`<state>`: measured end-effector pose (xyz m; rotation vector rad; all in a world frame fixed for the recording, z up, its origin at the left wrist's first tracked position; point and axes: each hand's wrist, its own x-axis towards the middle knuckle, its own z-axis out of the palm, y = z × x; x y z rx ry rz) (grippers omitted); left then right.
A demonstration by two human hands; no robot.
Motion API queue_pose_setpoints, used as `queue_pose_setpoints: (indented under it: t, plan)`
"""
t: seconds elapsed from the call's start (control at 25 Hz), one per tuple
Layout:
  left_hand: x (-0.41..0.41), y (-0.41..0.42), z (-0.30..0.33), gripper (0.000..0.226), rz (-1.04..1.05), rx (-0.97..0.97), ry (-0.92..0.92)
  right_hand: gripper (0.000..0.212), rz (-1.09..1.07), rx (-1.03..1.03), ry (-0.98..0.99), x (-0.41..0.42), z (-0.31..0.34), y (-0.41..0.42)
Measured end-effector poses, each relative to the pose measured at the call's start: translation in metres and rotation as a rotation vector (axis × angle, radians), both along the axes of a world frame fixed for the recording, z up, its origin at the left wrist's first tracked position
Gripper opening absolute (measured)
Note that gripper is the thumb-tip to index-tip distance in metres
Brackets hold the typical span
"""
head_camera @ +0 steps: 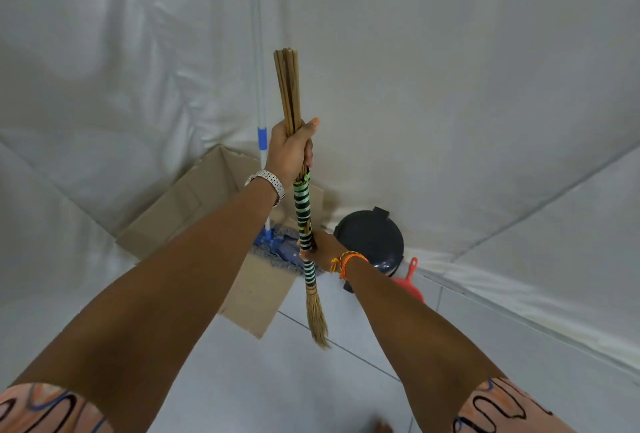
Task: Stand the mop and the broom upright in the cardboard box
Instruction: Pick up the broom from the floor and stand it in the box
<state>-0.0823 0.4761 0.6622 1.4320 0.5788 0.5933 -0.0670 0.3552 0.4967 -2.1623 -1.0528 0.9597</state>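
I hold a stick broom (302,204) upright in both hands, in front of the cardboard box (194,204). Its bare cane ends point up and its straw bristles hang over the floor beside the box's near right corner. My left hand (289,152) grips the canes high up. My right hand (320,249) grips the green-and-black wrapped part lower down. The mop (262,141) stands upright in the open box, its white and blue handle leaning on the white sheet behind. Its blue head (277,249) rests inside the box, partly hidden by my arm.
A dark round lidded bin (372,235) stands right of the box, with a red dustpan (408,285) beside it. White sheeting covers the walls. The floor is pale tile.
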Motion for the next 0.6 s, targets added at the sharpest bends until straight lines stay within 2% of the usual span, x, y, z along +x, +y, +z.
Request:
queue_pose_setpoints:
  t: [0.16, 0.28, 0.52, 0.6]
  plan:
    - [-0.009, 0.051, -0.004, 0.028, 0.060, 0.046, 0.000, 0.013, 0.038, 0.006, -0.027, -0.008, -0.015, 0.059]
    - [-0.007, 0.101, -0.021, 0.027, 0.144, 0.057, 0.010, 0.032, 0.027, -0.029, 0.000, -0.010, -0.028, 0.108]
    - [0.007, 0.200, -0.035, 0.040, 0.178, 0.132, 0.095, 0.041, -0.032, -0.046, 0.030, 0.006, -0.033, 0.202]
    - [0.013, 0.240, -0.035, 0.034, 0.169, 0.092, 0.084, 0.042, -0.053, -0.064, 0.055, 0.008, -0.032, 0.239]
